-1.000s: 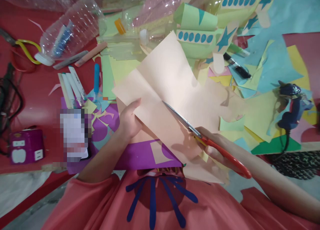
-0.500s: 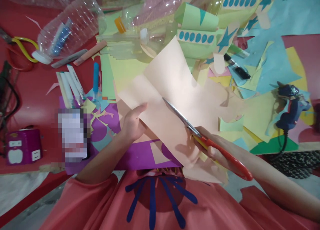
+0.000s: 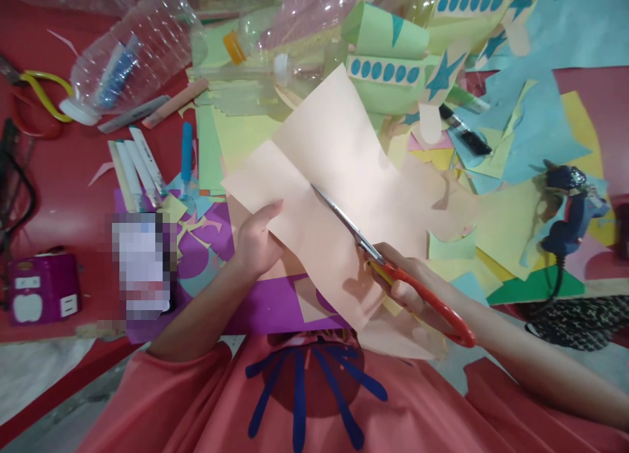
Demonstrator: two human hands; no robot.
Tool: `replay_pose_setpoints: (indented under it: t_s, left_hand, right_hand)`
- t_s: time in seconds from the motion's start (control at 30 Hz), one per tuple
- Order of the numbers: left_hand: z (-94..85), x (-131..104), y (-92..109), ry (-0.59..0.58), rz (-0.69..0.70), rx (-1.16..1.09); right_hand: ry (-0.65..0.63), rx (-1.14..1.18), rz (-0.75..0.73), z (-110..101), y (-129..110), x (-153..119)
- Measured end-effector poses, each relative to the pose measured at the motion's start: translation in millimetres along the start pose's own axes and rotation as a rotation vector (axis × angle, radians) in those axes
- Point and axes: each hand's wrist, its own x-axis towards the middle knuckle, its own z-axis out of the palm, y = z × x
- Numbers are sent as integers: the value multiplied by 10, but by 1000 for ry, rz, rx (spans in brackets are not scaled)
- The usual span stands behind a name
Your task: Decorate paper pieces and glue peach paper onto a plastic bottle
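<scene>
A large sheet of pale peach paper (image 3: 339,132) is held above the table with a long cut running into it. My left hand (image 3: 260,240) pinches its lower left edge, thumb on top and fingers underneath. My right hand (image 3: 407,289) is wrapped round the red and yellow handles of a pair of scissors (image 3: 346,223). The blades lie close together along the cut, their tip at the line's upper left part. Part of my right hand's fingers is hidden behind the handles.
Clear plastic bottles (image 3: 142,53) and green paper-wrapped bottles (image 3: 388,73) lie at the back. Markers (image 3: 140,164), a phone (image 3: 142,263) and a purple box (image 3: 44,289) are on the left. To the right are a dark blue corded tool (image 3: 567,210) and paper scraps (image 3: 452,243).
The scissors and my right hand have moved a little up and left along the paper, and the cut reaches further. My left hand and the sheet have shifted slightly left.
</scene>
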Motion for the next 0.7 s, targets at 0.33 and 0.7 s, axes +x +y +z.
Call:
replay_pose_setpoints:
  t_s: [0.33, 0.7]
  left_hand:
    - [16, 36, -10, -26, 40, 31]
    - [-49, 1, -104, 13, 498, 471]
  right_hand:
    - [36, -16, -57, 43, 91, 7]
    - [-5, -80, -12, -26, -59, -54]
